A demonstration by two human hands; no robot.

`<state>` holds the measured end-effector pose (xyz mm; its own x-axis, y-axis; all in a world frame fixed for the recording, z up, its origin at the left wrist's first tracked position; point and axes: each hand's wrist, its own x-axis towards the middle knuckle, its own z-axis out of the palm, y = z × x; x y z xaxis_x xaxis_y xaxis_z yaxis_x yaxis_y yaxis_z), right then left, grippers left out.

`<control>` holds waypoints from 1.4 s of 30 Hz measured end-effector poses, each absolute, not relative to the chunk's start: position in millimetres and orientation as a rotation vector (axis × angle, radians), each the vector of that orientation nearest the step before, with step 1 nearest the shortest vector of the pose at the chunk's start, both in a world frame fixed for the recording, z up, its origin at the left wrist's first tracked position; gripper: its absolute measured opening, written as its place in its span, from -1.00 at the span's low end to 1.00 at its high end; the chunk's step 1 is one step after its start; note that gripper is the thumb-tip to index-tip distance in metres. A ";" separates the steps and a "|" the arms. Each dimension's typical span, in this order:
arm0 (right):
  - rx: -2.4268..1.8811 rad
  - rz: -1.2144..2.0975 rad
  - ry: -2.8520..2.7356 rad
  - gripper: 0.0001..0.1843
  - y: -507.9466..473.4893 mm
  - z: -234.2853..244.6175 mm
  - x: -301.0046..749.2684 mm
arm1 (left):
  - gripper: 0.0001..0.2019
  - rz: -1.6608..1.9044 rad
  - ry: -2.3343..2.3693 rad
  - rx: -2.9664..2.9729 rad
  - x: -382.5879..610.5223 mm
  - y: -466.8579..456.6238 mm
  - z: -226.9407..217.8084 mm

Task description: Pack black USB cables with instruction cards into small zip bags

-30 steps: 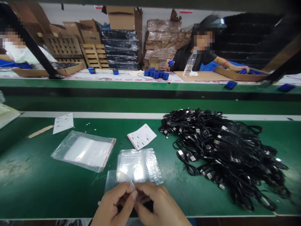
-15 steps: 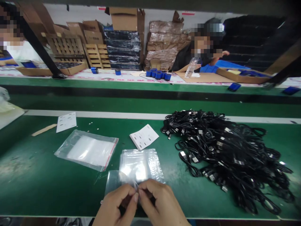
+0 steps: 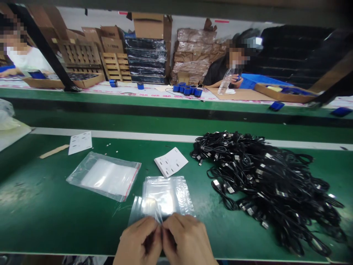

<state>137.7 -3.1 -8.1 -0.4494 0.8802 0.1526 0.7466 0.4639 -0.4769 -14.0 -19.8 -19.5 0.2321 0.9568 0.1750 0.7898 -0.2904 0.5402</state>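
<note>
My left hand (image 3: pixel 139 243) and my right hand (image 3: pixel 187 241) meet at the near edge of the green table (image 3: pixel 41 221). Both pinch the mouth of a small clear plastic bag (image 3: pixel 142 208) whose body lies toward the left. Just beyond my fingers sits a stack of small clear bags (image 3: pixel 168 195). A larger clear zip bag with a red strip (image 3: pixel 106 176) lies to the left. A big heap of coiled black cables (image 3: pixel 264 180) fills the right side.
Two white sticker sheets (image 3: pixel 171 162) (image 3: pixel 80 142) and a wooden stick (image 3: pixel 54 151) lie on the table. Across a conveyor, two other people sit at a bench with blue parts (image 3: pixel 187 89), a water bottle (image 3: pixel 224 81), cardboard trays and stacked boxes.
My fingertips have drawn closer together on the bag's mouth. The view has shifted slightly. The person opposite has pulled an arm back toward the body.
</note>
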 end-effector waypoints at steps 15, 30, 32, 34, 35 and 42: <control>-1.583 0.670 -2.363 -0.42 101.6 48.7 129.3 | -0.72 0.784 1.694 2.047 -13.2 -19.1 -22.6; -1.682 0.963 -2.388 -0.04 144.5 41.3 124.1 | -0.70 0.833 1.686 2.002 -12.7 -19.2 -25.7; -1.688 0.981 -2.375 -0.07 144.5 41.8 122.3 | -0.70 0.841 1.703 1.974 -11.7 -19.7 -24.7; -1.680 1.034 -2.359 -0.09 146.9 41.7 124.3 | -0.70 0.851 1.712 1.946 -10.6 -20.4 -23.9; -1.673 1.066 -2.348 -0.10 148.8 41.4 126.7 | -0.70 0.857 1.714 1.933 -10.0 -20.8 -23.7; -1.555 1.270 -2.235 -0.22 162.5 31.1 142.5 | -0.69 0.898 1.720 1.854 -10.0 -20.9 -24.1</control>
<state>142.5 162.5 31.1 -0.4571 0.8243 -0.3340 0.7087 0.1108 -0.6967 -10.0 -20.9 -24.1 0.0082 0.9879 0.1548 0.6920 -0.1174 0.7123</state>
